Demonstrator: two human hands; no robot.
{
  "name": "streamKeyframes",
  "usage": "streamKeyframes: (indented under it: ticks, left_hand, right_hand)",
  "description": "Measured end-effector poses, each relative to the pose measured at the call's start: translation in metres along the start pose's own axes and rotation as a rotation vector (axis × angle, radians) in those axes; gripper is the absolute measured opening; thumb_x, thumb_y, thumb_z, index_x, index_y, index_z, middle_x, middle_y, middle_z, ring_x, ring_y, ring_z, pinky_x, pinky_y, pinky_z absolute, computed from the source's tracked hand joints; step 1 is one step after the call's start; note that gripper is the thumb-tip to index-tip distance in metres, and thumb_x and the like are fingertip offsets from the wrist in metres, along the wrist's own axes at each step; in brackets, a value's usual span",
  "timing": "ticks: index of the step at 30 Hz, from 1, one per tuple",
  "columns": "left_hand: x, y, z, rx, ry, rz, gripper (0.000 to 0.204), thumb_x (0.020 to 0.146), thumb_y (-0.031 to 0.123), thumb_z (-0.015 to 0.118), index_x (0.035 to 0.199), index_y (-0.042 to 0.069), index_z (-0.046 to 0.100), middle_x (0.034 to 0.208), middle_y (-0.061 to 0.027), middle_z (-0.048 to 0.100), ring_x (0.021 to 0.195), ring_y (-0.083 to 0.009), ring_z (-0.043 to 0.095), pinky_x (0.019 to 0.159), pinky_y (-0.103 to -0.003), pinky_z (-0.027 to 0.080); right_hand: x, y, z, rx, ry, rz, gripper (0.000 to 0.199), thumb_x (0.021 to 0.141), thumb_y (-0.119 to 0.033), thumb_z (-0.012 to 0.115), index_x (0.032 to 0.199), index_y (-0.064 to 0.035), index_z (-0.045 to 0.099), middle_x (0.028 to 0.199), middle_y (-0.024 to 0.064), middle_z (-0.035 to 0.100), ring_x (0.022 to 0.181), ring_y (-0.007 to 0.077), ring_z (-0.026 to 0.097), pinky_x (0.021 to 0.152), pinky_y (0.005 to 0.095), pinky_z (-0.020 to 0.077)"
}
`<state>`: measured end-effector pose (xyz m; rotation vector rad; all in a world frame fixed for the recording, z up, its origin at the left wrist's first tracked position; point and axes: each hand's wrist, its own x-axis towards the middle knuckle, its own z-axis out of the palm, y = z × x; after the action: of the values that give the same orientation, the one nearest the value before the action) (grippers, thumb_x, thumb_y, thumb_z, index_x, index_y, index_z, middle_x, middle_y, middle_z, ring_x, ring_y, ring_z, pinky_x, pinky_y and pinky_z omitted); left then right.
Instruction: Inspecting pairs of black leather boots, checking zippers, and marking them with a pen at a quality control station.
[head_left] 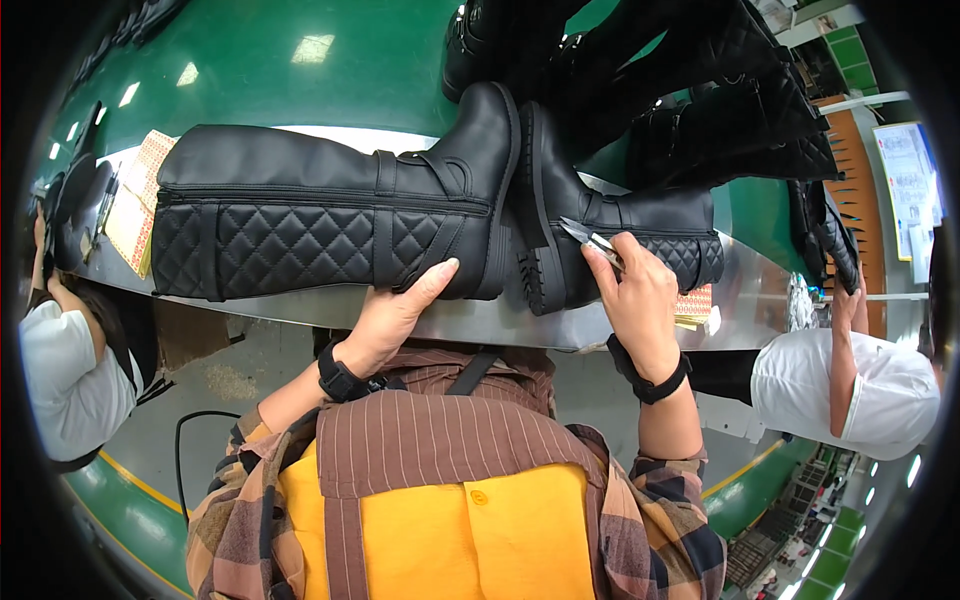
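Note:
A tall black boot [300,215] with a quilted shaft and a side zip lies on its side before me, its sole to the right. My left hand [405,310] holds it from below near the ankle, thumb against the quilted side. In my right hand [640,290] is a pair of small thread snips [592,238], gripped between the fingers with the blades pointing up and left. Just behind the snips lies a second black boot [640,215], its ridged sole close to the first boot's sole.
More black boots [690,90] stand crowded at the back right of the green table [270,80]. Patterned cards [140,205] lie at the left, others [695,305] at the right. A person in white [75,370] works at the left; another person [845,385] holds a boot at the right.

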<state>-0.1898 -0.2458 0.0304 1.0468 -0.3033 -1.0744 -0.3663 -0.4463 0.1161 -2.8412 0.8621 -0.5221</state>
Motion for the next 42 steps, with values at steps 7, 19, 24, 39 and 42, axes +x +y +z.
streamKeyframes:
  ticks: [7,19,24,39,42]
  left_hand:
    - [0.0,-0.001,0.003,-0.041,0.041,0.016,0.038,0.092,0.019,0.073,0.124,0.001,0.062,0.121,-0.004,0.064,0.107,-0.0116,0.06,0.098,-0.027,0.047]
    - [0.001,-0.005,0.002,-0.022,0.043,0.018,0.037,0.092,0.018,0.073,0.123,0.002,0.063,0.119,-0.0033,0.065,0.106,-0.011,0.06,0.097,-0.027,0.047]
    - [0.001,-0.005,0.002,-0.025,0.052,0.012,0.036,0.092,0.018,0.072,0.123,0.002,0.063,0.118,-0.0035,0.065,0.106,-0.0109,0.061,0.097,-0.027,0.047]
    - [0.0,-0.004,0.002,-0.043,0.058,-0.007,0.035,0.092,0.017,0.072,0.122,0.002,0.064,0.12,-0.0038,0.065,0.106,-0.0107,0.062,0.098,-0.026,0.047]
    - [0.0,-0.003,0.002,-0.033,0.054,0.016,0.035,0.092,0.017,0.072,0.123,0.002,0.064,0.12,-0.0039,0.065,0.107,-0.0107,0.062,0.098,-0.026,0.048]
  right_hand:
    - [0.004,0.006,-0.003,-0.082,0.011,-0.09,0.03,0.087,-0.026,0.073,0.08,-0.0055,0.052,0.065,0.0103,0.056,0.062,0.0314,0.059,0.055,0.0422,0.0443]
    - [0.009,0.014,-0.004,0.129,0.072,-0.056,0.028,0.086,-0.022,0.075,0.079,-0.0031,0.055,0.066,0.0121,0.058,0.061,0.0306,0.059,0.056,0.0391,0.0448]
    - [0.006,0.013,-0.006,0.098,0.059,-0.022,0.029,0.087,-0.023,0.074,0.079,-0.0027,0.055,0.067,0.0127,0.061,0.062,0.0307,0.061,0.057,0.0388,0.046]
    - [0.013,0.014,-0.004,-0.034,-0.018,-0.14,0.029,0.085,-0.024,0.074,0.077,-0.0051,0.054,0.065,0.0102,0.059,0.061,0.0305,0.06,0.055,0.0397,0.0449]
    - [0.014,0.015,-0.007,-0.027,-0.001,-0.135,0.029,0.085,-0.024,0.075,0.077,-0.0053,0.054,0.065,0.0101,0.059,0.061,0.0303,0.06,0.055,0.0397,0.0449]
